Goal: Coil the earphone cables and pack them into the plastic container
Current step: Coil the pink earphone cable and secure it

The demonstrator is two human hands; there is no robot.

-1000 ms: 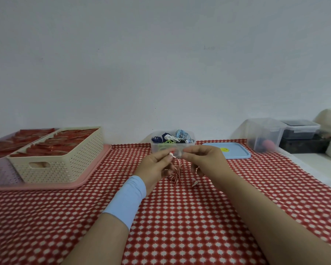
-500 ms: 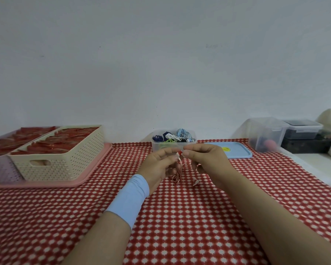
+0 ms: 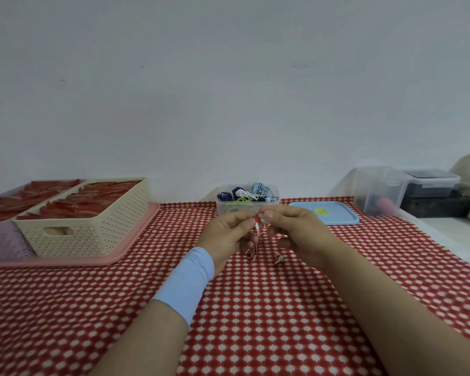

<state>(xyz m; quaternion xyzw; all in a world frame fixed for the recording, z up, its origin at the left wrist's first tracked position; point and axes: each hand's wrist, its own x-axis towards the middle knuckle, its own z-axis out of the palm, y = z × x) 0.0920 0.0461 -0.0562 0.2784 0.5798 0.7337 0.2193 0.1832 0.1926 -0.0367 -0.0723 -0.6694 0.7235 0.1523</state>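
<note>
Hands sit closer now | left hand [image 3: 225, 232] and right hand [image 3: 296, 229] pinch cable [image 3: 259, 234] top | it hangs down | box [image 3: 223, 209] just behind

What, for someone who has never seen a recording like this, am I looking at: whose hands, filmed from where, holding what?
There is no machine here. A person works with bare hands, and one camera worn on the head looks forward and down at them. The left hand, with a light blue wristband, and the right hand pinch a red and white earphone cable between them above a red checked tablecloth. The rest of the cable hangs down. Behind the hands stands a clear plastic container with coiled cables inside, and a blue lid lies to its right. On the left, a cream basket sits on a pink tray.
</note>
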